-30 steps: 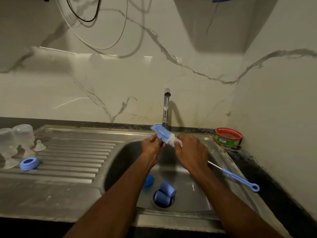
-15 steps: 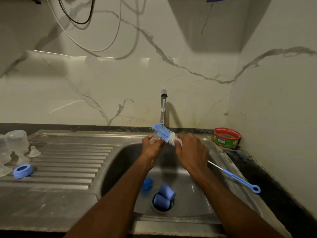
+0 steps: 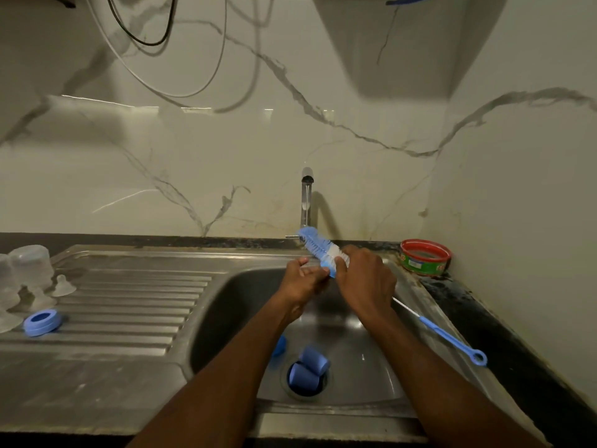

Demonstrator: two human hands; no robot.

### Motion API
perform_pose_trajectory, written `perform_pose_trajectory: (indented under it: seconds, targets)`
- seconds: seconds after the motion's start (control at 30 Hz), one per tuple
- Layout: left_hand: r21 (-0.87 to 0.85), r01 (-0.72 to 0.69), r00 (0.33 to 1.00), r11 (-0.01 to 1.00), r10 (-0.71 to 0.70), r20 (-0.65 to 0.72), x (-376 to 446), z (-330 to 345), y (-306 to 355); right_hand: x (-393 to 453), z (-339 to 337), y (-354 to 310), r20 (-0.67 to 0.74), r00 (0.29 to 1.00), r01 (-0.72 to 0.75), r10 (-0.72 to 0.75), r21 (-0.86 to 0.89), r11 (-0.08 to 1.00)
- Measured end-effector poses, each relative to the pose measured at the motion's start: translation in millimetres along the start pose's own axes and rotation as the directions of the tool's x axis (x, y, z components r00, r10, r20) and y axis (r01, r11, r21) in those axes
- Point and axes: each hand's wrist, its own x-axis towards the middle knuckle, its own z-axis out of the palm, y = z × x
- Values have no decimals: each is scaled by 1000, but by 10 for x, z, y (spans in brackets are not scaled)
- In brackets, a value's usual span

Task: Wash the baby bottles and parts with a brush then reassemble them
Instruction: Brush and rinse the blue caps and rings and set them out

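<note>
A blue and white bottle brush [image 3: 318, 248] is held tilted over the sink basin [image 3: 226, 305], its bristle head under the thin stream from the tap [image 3: 306, 202]. My right hand [image 3: 365, 279] grips the brush just below the bristles, and the long blue handle [image 3: 452, 339] sticks out to the right past my wrist. My left hand [image 3: 303, 281] pinches the lower edge of the bristles with curled fingers. Two blue caps [image 3: 307, 371] lie in the drain. Another blue part [image 3: 279, 345] peeks out beside my left forearm.
On the ribbed drainboard at the left stand clear bottles [image 3: 29, 263], clear nipples [image 3: 63, 286] and a blue collar ring [image 3: 42, 321]. A red-rimmed tin [image 3: 424, 257] sits on the dark counter in the right corner. Cables hang on the marble wall above.
Both hands and the brush stay under the tap. My left fingers have shifted slightly on the bristles. The view has tilted a little.
</note>
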Motion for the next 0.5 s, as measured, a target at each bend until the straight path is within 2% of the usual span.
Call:
perform_pose_trajectory:
  seconds: [0.07, 0.13, 0.2, 0.23, 0.27, 0.3, 0.37, 0.4, 0.43, 0.5]
  targets:
    - [23, -48, 997, 999, 50, -57, -39, 29, 30, 12, -9, 49, -3, 1000, -15, 15, 13, 1000]
    - [-9, -103, 970, 995, 99, -221, -47, 6, 87, -25, -8, 97, 14, 1000, -8, 8, 20, 1000]
    - [-55, -107, 919, 993, 78, -387, -14, -75, 136, -72, 17, 115, 50, 998, 23, -23, -7, 1000]
    - [-54, -93, 904, 994, 62, -422, 0, -123, 143, -87, 28, 109, 64, 997, 40, -39, -20, 999]
    - [-31, -65, 913, 997, 47, -405, -10, -148, 152, -93, 37, 93, 69, 996, 54, -52, -20, 998]
    - [35, -42, 943, 999, 51, -329, -14, -160, 141, -94, 46, 74, 66, 996, 62, -61, -11, 998]
    - [141, -55, 995, 988, 66, -79, -95, -91, 111, -64, 48, 39, 46, 997, 56, -57, 18, 998]
    - [139, -60, 998, 988, 58, 22, -113, -45, 81, -35, 43, 31, 31, 999, 40, -41, 26, 999]
    - [125, -52, 997, 991, 44, 69, -121, -6, 66, -9, 33, 35, 22, 1000, 18, -19, 25, 1000]
    - [120, -64, 998, 991, 62, 19, -116, 34, 72, 25, 21, 78, 10, 1000, -28, 28, 15, 999]
